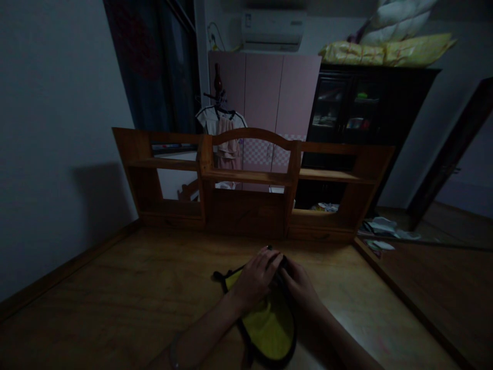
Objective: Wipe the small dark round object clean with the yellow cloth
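A flat yellow cloth piece with black edging point(271, 329), rounded at its near end, lies on the wooden table point(115, 293). Its exact kind is hard to tell in the dim light. My left hand point(254, 280) reaches across it, with fingers closed at its far black edge. From the right, my right hand point(302, 285) pinches the same black edge. The fingertips of both hands meet there, and the part between them is mostly hidden. A black tab sticks out at the cloth piece's far left corner.
A wooden shelf unit point(248, 177) spans the table's far side. A wall point(57, 154) borders the left, and a raised edge strip point(400, 293) runs along the right. Beyond stand a pink wardrobe point(264, 92), a dark cabinet point(396, 103) and clothes point(229, 136) on a rack.
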### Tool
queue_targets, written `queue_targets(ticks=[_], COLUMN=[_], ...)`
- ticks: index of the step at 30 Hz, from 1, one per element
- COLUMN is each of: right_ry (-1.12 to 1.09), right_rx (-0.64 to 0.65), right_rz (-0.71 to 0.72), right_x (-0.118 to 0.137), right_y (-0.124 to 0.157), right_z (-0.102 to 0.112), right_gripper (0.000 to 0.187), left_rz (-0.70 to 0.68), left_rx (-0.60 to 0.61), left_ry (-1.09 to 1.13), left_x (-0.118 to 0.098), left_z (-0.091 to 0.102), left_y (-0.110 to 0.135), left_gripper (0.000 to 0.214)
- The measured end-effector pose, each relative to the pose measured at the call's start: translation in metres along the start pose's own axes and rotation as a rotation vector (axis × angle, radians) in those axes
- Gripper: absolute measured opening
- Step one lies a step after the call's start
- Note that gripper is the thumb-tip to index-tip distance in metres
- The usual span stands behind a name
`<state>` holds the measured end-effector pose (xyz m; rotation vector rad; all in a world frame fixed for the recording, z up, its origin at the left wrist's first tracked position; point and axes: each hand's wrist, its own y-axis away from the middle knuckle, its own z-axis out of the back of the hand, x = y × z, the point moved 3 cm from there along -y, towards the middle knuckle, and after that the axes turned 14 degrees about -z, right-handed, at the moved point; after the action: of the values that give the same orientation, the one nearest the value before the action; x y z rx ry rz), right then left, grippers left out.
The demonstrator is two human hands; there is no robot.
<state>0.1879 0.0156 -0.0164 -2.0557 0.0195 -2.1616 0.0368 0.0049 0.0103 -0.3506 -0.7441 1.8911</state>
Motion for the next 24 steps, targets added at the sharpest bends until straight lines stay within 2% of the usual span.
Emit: queue_targets(ticks=[3,6,14,19,24], right_ry=[0.183,0.293,0.517,0.530,0.520], right_rx=[-0.089,-0.163,-0.226,-0.250,-0.216], right_rz=[0.079,0.100,0.096,0.155,0.188], right_x=[0.006,0.010,0.012,0.011,0.010], right_y=[0.005,0.009,0.008,0.003,0.005], right_z=[0.000,0.001,0.014,0.026,0.023], right_gripper=[0.033,0.033,0.026,0.024,0.028], left_rz=[0.001,-0.005,0.022,0.024,0.022], left_rx=[0.000,-0.015,0.003,0.009,0.018], left_ry=[0.026,0.079,0.283,0.316,0.283], left_x=[-0.001,0.000,-0.002,-0.003,-0.001], left_z=[0.001,0.002,0.018,0.015,0.008], left_y=[-0.001,-0.002,-0.006,-0.007,-0.004], left_gripper=[0.073,0.077,0.092,0.088,0.095])
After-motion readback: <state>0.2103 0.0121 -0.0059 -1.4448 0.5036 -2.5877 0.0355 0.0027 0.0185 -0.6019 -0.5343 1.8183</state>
